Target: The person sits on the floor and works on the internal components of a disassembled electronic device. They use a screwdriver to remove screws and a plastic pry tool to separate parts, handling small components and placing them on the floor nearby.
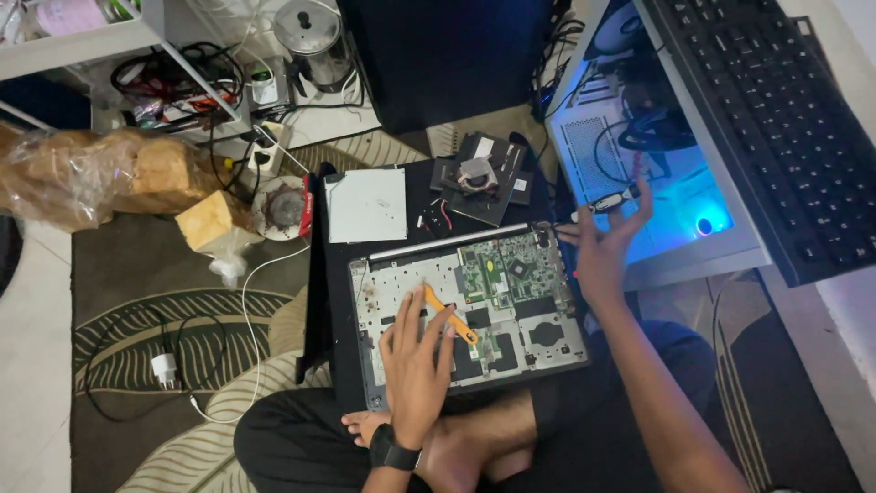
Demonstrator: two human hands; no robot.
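Green circuit board point(506, 267) is showing inside the opened laptop base point(465, 306), which is lying on the crossed legs of the seated person. Left hand point(415, 361) is resting flat on the grey inner frame, fingers point(408, 315) spread and holding nothing; an orange pry tool point(450, 315) is lying just beside the fingertips, touching or nearly touching them. Right hand point(605, 246) is lifting a small elongated black part point(611, 200) at the upper right corner of the base, fingers pinching it between thumb and forefingers. A black watch point(394, 451) is sitting on the left wrist. Beyond the left fingers, a flat grey drive point(367, 204) and a fan with heatsink point(477, 173) are lying on a black panel. Beyond the right fingers, a desktop case glowing blue point(680, 205) is lying on its side, with a black keyboard point(776, 128) over it. Well left of the hands, a white charger point(164, 368) is lying on the patterned rug point(137, 310).
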